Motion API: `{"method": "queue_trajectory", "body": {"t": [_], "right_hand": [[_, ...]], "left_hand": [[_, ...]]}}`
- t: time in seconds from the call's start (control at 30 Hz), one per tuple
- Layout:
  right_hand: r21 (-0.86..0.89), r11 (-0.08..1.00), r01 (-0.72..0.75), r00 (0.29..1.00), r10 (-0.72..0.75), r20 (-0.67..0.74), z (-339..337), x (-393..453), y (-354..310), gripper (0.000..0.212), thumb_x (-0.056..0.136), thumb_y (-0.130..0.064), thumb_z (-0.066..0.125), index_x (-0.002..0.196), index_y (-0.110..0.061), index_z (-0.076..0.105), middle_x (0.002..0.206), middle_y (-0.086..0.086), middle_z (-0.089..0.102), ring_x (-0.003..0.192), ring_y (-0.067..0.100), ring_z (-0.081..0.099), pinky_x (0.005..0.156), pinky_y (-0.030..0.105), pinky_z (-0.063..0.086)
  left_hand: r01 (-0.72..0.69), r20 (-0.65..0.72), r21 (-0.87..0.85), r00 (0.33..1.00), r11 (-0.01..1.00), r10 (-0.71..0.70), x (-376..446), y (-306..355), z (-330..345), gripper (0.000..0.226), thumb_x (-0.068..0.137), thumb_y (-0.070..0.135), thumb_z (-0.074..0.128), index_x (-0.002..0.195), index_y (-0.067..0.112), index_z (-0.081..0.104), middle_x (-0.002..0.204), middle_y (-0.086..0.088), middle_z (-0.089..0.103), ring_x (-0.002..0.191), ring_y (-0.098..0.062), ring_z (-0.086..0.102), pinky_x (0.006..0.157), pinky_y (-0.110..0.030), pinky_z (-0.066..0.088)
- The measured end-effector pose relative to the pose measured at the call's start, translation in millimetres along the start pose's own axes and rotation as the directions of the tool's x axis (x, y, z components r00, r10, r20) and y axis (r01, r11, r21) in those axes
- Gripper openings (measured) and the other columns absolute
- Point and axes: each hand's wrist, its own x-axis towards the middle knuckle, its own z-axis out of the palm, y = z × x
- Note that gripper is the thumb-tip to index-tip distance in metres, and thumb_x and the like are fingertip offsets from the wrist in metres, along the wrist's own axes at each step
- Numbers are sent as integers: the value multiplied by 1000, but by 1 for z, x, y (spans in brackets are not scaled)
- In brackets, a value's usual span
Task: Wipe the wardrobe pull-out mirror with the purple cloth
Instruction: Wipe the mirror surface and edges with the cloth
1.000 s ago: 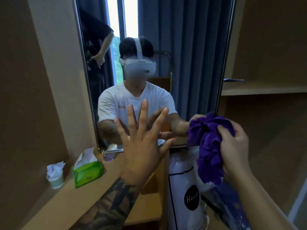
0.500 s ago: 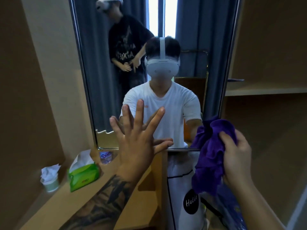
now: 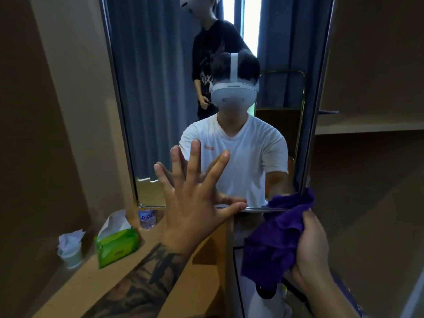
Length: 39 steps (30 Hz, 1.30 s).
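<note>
Risk lay mostly with the left hand (image 3: 195, 203), which pressed flat, fingers spread, on the lower glass of the mirror (image 3: 160, 88): it would likely leave fresh prints where the wiping was due, and a hard push might swing or slide the pull-out panel. The right hand (image 3: 312, 246) clenched the bunched purple cloth (image 3: 277, 235) at the mirror's lower right corner, touching the frame; wiping with so tight a wad could merely smear the glass.
</note>
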Motion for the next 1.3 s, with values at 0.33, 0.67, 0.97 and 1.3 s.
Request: {"method": "queue_trajectory", "body": {"t": [0.33, 0.67, 0.97, 1.3], "right_hand": [[21, 994, -104, 995, 104, -2, 16, -11, -5, 44, 96, -64, 54, 113, -26, 69, 92, 4, 80, 81, 24, 76, 77, 43, 56], [-121, 992, 38, 999, -40, -10, 3, -3, -15, 27, 102, -45, 55, 110, -28, 74, 90, 4, 70, 72, 19, 64, 66, 36, 47], [-223, 961, 163, 973, -194, -125, 3, -5, -19, 19, 99, -41, 60, 104, -33, 76, 81, -4, 75, 66, 13, 68, 56, 27, 52], [-498, 830, 251, 963, -266, 42, 8, -7, -60, 24, 105, -37, 57, 87, -35, 74, 74, 1, 71, 54, 11, 61, 51, 27, 44]], "left_hand": [[30, 4, -26, 1000, 999, -30, 0, 1, 0, 107, 71, 98, 53, 162, 50, 25, 177, -7, -4, 160, -45, -9, 116, -82, 0], [37, 19, -56, 999, 998, -36, 0, 2, -4, 107, 71, 94, 60, 162, 49, 27, 177, -8, -4, 161, -45, -9, 117, -80, -2], [36, 3, -48, 999, 998, -36, 0, 2, -2, 106, 70, 95, 59, 161, 48, 31, 177, -8, -2, 160, -45, -8, 119, -78, -3], [45, 10, -36, 999, 998, -44, -1, 3, -1, 108, 69, 95, 59, 162, 49, 28, 177, -8, -3, 160, -46, -8, 116, -81, 1]]}}
